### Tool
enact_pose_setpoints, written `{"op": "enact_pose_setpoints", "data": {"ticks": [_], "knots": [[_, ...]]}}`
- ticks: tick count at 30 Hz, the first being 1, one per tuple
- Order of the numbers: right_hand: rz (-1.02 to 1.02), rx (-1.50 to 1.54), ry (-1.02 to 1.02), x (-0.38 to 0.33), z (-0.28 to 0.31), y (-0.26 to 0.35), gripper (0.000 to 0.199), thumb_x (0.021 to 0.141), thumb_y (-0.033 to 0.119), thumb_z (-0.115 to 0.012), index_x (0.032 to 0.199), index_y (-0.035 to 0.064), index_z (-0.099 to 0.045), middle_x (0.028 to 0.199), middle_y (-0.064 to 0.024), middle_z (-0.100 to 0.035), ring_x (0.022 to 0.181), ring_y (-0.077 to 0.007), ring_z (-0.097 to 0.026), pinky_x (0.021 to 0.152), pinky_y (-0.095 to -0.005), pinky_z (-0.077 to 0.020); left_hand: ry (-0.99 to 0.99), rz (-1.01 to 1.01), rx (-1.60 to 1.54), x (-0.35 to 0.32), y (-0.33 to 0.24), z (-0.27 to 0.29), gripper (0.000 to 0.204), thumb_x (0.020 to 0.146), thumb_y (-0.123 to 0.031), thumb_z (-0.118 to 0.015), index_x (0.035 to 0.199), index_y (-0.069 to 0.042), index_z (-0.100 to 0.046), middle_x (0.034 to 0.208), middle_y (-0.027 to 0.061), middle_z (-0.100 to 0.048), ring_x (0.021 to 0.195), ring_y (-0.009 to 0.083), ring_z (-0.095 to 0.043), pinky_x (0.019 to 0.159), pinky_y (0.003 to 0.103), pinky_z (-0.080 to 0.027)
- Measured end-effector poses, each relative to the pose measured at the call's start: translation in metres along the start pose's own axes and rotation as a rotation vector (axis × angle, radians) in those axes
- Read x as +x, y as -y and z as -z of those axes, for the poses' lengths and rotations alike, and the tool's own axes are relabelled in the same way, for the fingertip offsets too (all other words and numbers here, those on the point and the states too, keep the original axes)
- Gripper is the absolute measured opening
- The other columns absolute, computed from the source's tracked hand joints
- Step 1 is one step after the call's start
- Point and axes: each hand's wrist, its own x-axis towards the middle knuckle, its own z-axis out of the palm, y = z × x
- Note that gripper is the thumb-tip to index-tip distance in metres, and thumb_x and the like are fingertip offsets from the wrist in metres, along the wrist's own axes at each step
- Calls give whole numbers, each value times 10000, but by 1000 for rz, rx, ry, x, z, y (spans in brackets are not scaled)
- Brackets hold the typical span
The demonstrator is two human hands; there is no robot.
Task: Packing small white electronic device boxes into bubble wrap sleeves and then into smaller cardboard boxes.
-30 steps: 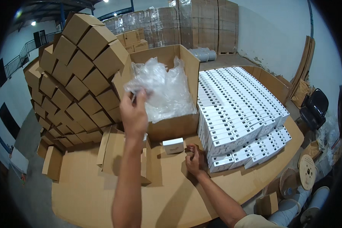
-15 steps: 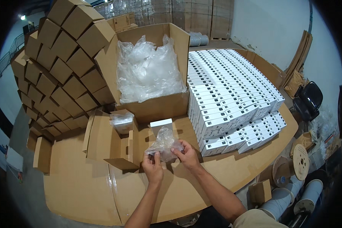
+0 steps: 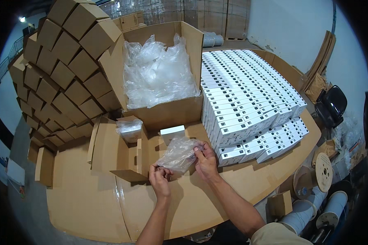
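Rows of small white boxes (image 3: 249, 98) with dark marks cover the right of the cardboard-topped table (image 3: 90, 204); plain brown cartons (image 3: 65, 69) are stacked at left. Between them a large open carton (image 3: 167, 112) is heaped with clear plastic bags (image 3: 159, 75). Nearer, the left hand (image 3: 160, 179) and right hand (image 3: 205, 160) both pinch one clear bag (image 3: 179, 153) (crumpled, just above the table) in front of a single white box (image 3: 172, 134).

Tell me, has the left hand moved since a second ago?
Yes. The left hand came down from the big carton of plastic bags to the table edge, now pinching a clear bag with the right hand.
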Motion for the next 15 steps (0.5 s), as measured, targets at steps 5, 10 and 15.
{"op": "enact_pose_setpoints", "data": {"ticks": [5, 10, 15], "knots": [[142, -532, 60, 1, 3, 9, 176, 1014, 27, -527, 1189, 48, -518, 1054, -25, -596, 948, -84, -556, 864, -242, -464, -62, 211, -65, 5, -29, -21, 395, 1037, -375, -491, 1101, 0, -597, 917, 29, -596, 764, 111, -554, 683, 230, -458], [176, -677, 146, -4, -3, 13, 222, 1028, 63, -524, 1241, 49, -463, 1047, -31, -592, 910, -78, -547, 801, -224, -464, 96, 385, 282, 18, -33, -26, 389, 1027, -366, -558, 988, 9, -652, 822, -2, -600, 707, 86, -526, 643, 256, -442], [47, -644, 152, -5, -10, 15, 475, 949, 123, -695, 1311, 17, -406, 1062, -89, -655, 940, -99, -618, 798, -241, -509, -50, 68, 560, 33, -7, -26, 298, 1048, -271, -530, 949, -8, -629, 787, 2, -594, 731, 88, -516, 667, 281, -440]]}}
